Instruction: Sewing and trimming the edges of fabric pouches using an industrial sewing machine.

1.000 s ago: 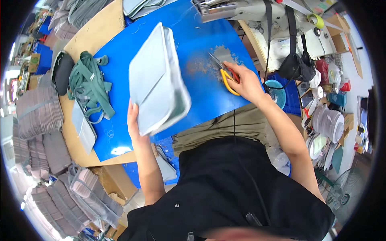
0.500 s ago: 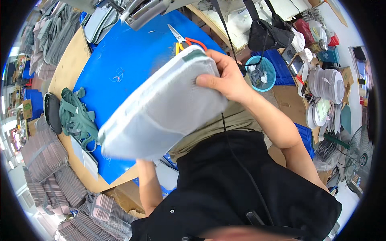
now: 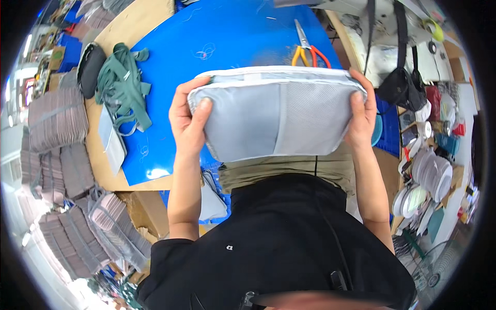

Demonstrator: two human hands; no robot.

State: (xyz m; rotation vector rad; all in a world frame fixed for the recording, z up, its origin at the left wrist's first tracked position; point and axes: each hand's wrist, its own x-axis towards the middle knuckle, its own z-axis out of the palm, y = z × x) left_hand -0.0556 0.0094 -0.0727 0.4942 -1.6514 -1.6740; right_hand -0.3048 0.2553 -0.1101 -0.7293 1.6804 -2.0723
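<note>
Both hands hold up a light grey fabric pouch [image 3: 243, 119] with white-bound edges, in front of my lap and over the near edge of the blue work surface. Its right half looks like mesh, its left half smooth cloth. My left hand [image 3: 191, 121] grips the upper left corner, thumb on the face turned to me. At the upper right corner my right hand [image 3: 361, 113] does the same, thumb in front and fingers behind. Just beyond the pouch, on the blue surface, lie scissors [image 3: 306, 46] with red and yellow handles.
Green webbing straps [image 3: 121, 85] lie heaped at the left of the blue table surface [image 3: 170, 51], beside a dark padded piece [image 3: 91, 70]. Bundled stacks of fabric pieces [image 3: 57, 116] stand farther left. A black bag [image 3: 403, 88] hangs at the right, near white rolls [image 3: 431, 168].
The pouch has turned from a slant to nearly level, its face toward me. My left hand, earlier mostly hidden beneath it, now holds its left corner. My right hand has moved right.
</note>
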